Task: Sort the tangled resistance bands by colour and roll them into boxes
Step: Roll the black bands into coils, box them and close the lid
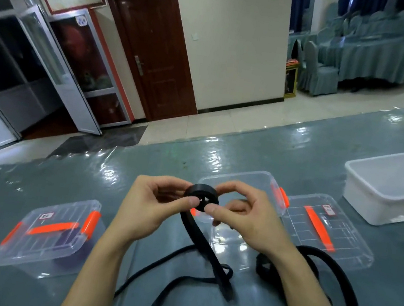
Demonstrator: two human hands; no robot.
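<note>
Left hand (153, 198): bare from wrist to tips, broad across the back, with smooth knuckles.
Right hand (246, 216): bare as well, of matching build, with faint tendon lines along its back.
Left fingers (183, 202): slim and tapering; the thumbnail is short, rounded and plain.
Right fingers (232, 186): slim too; the thumbnail is trimmed close and plain, and the nails of the others are hidden.
Left forearm (96, 267): bare and slender, widening evenly from the wrist to the lower edge of the view.
Right forearm (305, 297): bare and slender, uncovered as far as the lower edge, with a smooth surface.
</note>
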